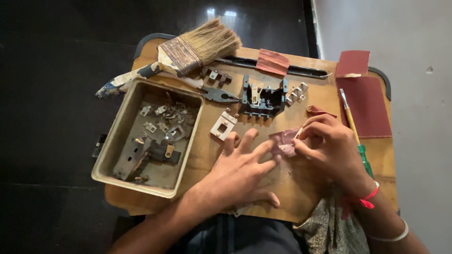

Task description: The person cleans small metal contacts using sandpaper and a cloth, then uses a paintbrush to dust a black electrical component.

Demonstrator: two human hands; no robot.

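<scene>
Sandpaper scrap [284, 142] under left hand [245, 171] fingertips, fingers spread flat | right hand [329, 146] fingers pinching small pale part at its edge | risk: scrap may slide if fingertip pressure eases, part slipping from pinch.

A wide paintbrush [188, 51] with a paint-flecked handle lies across the far left of the wooden board [207, 155] — just beside it, a shallow metal tray [115, 141] holds small metal parts. Pliers [219, 95], a black switch housing [262, 99] and a white switch piece [223, 125] sit mid-board — a green-handled screwdriver [355, 136] lies by large sandpaper sheets [365, 106].
</scene>
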